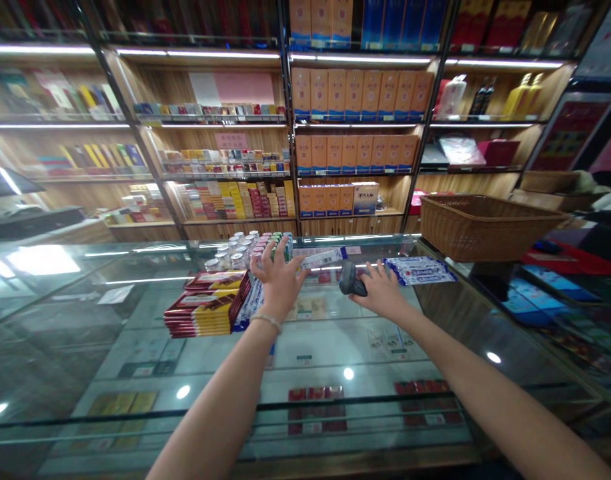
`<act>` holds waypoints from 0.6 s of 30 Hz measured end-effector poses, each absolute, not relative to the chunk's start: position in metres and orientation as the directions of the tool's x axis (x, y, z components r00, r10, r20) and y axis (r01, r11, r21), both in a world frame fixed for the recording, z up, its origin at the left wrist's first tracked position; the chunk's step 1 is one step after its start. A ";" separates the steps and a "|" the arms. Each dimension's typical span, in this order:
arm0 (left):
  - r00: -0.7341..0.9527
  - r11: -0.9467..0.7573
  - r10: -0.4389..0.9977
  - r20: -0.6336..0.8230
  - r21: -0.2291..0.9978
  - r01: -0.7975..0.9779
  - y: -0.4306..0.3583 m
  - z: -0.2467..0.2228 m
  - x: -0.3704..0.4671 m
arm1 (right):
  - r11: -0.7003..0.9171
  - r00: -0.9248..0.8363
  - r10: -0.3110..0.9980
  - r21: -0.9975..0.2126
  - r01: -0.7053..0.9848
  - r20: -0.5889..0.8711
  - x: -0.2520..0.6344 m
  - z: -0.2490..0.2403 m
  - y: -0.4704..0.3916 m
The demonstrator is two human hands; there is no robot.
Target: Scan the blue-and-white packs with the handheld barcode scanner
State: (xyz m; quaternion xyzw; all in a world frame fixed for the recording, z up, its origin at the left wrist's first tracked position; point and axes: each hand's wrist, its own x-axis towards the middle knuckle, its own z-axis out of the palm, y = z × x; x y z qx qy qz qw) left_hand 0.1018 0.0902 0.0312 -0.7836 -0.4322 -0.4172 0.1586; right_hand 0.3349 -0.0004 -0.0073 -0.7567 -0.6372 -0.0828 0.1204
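My left hand [278, 283], with a beaded bracelet at the wrist, pinches one end of a slim blue-and-white packet [323, 258]. Its upper fingers are raised, and a barcode shows on the packet's pale side. In my right hand [383, 293] is a dark handheld barcode scanner [350, 280], its head turned toward that packet. Just right of this hand, a pile of similar blue-and-white packets [423, 271] lies on the glass counter [335, 347]. More of these packets [250, 303] lie left of my left wrist, beside stacked red-and-yellow packs [205, 307].
Several small clear jars [235, 250] and a group of pink and green packages [271, 245] stand behind the stacks. A wicker basket [485, 230] rests at the back right. Shelves [355, 123] of boxed goods line the wall, and a monitor [8, 180] is at far left.
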 end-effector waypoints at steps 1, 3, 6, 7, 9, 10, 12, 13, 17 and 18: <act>0.274 -0.573 0.545 0.792 0.114 0.811 0.090 0.031 0.101 | -0.157 0.174 0.942 -0.082 0.984 0.285 0.335 -0.007 -0.001; 0.267 -0.566 0.547 0.793 0.116 0.816 0.091 0.031 0.100 | -0.155 0.180 0.934 -0.104 0.982 0.307 0.336 -0.005 -0.002; 0.255 -0.555 0.545 0.799 0.115 0.824 0.093 0.031 0.097 | -0.148 0.212 0.912 -0.199 0.969 0.352 0.342 0.002 -0.007; 0.251 -0.550 0.545 0.800 0.116 0.827 0.094 0.031 0.096 | -0.139 0.229 0.899 -0.253 0.958 0.373 0.345 0.006 -0.009; 0.243 -0.542 0.552 0.798 0.122 0.832 0.094 0.031 0.095 | -0.106 0.273 0.863 -0.374 0.921 0.425 0.352 0.014 -0.014; 0.238 -0.540 0.557 0.796 0.128 0.832 0.095 0.031 0.094 | -0.082 0.289 0.848 -0.427 0.900 0.445 0.354 0.019 -0.017; 0.229 -0.540 0.562 0.795 0.143 0.829 0.095 0.030 0.094 | -0.042 0.317 0.845 -0.539 0.841 0.430 0.356 0.029 -0.023; 0.224 -0.542 0.560 0.797 0.148 0.827 0.095 0.030 0.094 | -0.019 0.322 0.863 -0.612 0.791 0.390 0.356 0.034 -0.026; 0.220 -0.545 0.543 0.810 0.141 0.826 0.096 0.029 0.093 | 0.024 0.199 0.971 -0.879 0.477 0.134 0.345 0.047 -0.039; 0.220 -0.542 0.541 0.811 0.137 0.829 0.096 0.029 0.094 | 0.021 0.155 0.983 -0.899 0.437 0.098 0.341 0.048 -0.042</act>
